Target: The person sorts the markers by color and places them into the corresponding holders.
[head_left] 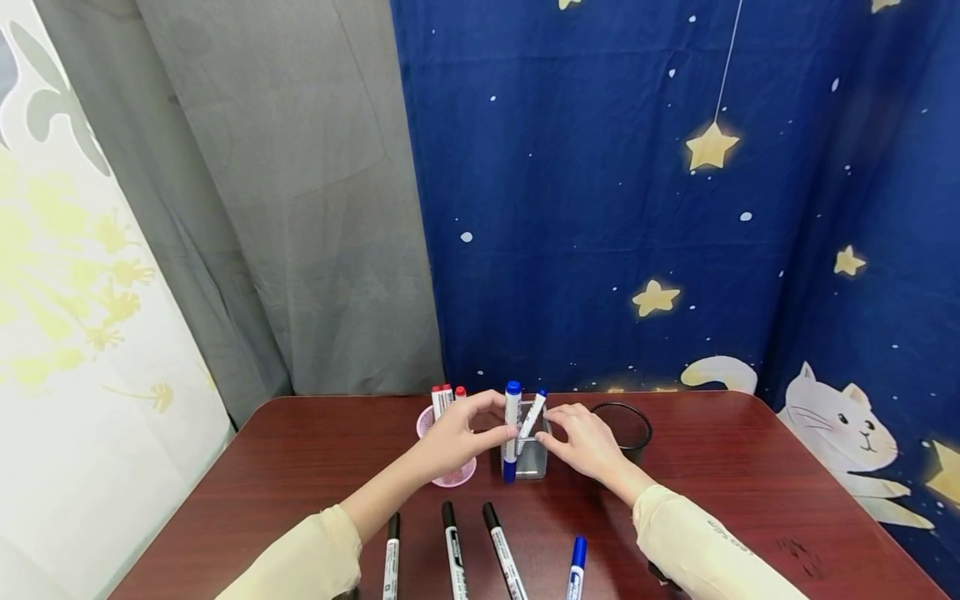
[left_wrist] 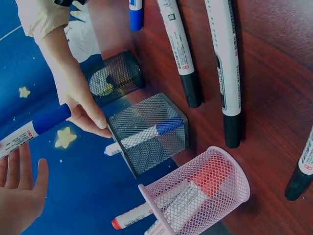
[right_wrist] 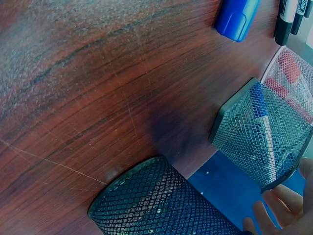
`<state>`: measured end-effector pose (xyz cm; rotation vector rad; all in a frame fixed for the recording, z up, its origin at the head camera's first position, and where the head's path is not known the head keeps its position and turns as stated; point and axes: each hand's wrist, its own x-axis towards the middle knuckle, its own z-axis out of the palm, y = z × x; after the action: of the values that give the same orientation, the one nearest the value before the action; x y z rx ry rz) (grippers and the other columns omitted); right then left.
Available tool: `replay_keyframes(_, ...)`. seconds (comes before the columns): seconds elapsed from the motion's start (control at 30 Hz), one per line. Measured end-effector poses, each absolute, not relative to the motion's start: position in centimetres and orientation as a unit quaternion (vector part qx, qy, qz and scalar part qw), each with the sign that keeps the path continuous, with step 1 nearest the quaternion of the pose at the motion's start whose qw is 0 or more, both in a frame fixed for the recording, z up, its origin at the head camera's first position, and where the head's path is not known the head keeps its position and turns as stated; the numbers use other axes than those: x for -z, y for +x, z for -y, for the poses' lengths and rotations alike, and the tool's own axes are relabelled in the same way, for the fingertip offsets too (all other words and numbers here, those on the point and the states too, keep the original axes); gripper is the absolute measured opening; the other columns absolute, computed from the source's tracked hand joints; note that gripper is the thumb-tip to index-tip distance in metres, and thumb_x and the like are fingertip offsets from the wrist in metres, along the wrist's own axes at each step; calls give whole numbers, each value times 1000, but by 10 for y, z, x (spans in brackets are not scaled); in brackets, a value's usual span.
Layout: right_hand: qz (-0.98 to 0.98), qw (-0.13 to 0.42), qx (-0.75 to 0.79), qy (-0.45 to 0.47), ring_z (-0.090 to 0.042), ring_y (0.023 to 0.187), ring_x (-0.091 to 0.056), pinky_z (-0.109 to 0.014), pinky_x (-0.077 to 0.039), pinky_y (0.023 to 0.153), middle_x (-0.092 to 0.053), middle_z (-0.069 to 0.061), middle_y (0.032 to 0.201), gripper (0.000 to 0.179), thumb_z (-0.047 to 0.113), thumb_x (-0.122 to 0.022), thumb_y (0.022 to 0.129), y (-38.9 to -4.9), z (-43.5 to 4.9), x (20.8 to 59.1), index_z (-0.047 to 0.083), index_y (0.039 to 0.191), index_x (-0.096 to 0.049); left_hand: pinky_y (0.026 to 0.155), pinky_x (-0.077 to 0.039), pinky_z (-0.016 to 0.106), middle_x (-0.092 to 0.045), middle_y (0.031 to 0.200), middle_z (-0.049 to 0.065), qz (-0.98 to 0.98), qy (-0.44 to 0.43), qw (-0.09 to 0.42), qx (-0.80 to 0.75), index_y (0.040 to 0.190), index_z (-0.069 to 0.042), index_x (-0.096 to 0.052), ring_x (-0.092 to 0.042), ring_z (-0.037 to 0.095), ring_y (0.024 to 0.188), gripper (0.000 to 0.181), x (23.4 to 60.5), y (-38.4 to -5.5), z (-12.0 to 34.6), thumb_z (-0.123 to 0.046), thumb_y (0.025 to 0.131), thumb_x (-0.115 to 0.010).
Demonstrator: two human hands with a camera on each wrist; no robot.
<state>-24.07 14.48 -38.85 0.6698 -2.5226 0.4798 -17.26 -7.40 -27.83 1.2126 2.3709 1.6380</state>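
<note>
My left hand (head_left: 450,437) pinches a blue-capped white marker (head_left: 512,410) between thumb and fingers. That marker stands upright, cap end up, overlapping the left side of a grey square mesh pen holder (head_left: 533,465) in the head view. Another blue marker (head_left: 533,414) leans inside this holder, its blue cap down at the base in the left wrist view (left_wrist: 168,126). My right hand (head_left: 588,442) holds the holder's right rim, thumb in front and fingers behind. In the right wrist view the fingers (right_wrist: 279,208) sit right at the rim.
Left of the square holder stands a pink mesh cup (head_left: 454,477) with several red markers (head_left: 460,392). A round black mesh cup (head_left: 633,442) stands to the right. Three black markers (head_left: 454,550) and a blue marker (head_left: 575,571) lie on the near part of the brown table (head_left: 300,467).
</note>
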Motion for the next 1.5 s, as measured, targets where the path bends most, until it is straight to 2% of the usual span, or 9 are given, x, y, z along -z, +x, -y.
replay_keyframes(0.27,920,244,-177,249,-20,91,-53,-39,-44,75,-61,-5,99,39,36,-64,78,-240,-145,388,6,103,-65,72,-46,27,-59,90,14,-763,357,-2,-538,101,7,-54,-58,25,83,20,277,-188,72,-1,83,-58)
replay_keyframes(0.57,921,242,-178,249,-21,93,-53,-40,-44,76,-61,-6,101,40,36,-64,78,-241,-144,388,5,103,-65,73,-47,31,-61,90,16,-784,317,-49,-531,99,6,-55,-59,27,84,20,273,-206,65,-3,82,-60)
replay_keyframes(0.93,921,246,-177,244,-21,93,-53,-39,-44,76,-61,-5,101,38,36,-65,78,-239,-144,388,7,102,-66,73,-46,32,-59,90,18,-785,297,-60,-540,98,7,-54,-58,30,84,19,278,-224,57,-2,82,-59)
replay_keyframes(1.17,920,247,-179,247,-21,93,-53,-40,-44,75,-61,-6,101,39,36,-64,78,-240,-144,387,5,102,-66,72,-47,35,-60,90,18,-785,285,-75,-544,97,6,-56,-59,29,82,19,295,-243,56,-4,82,-61)
replay_keyframes(1.3,920,248,-176,247,-22,94,-53,-41,-44,75,-61,-6,101,39,36,-64,78,-240,-144,388,5,102,-66,70,-47,31,-61,89,13,-790,279,-86,-539,96,3,-57,-60,23,80,19,311,-261,55,-8,82,-62)
replay_keyframes(1.5,920,246,-178,246,-21,93,-53,-40,-44,75,-61,-6,100,39,36,-65,77,-239,-144,387,5,101,-66,68,-47,29,-61,87,12,-797,270,-89,-533,96,2,-57,-60,21,78,19,320,-268,51,-9,81,-62)
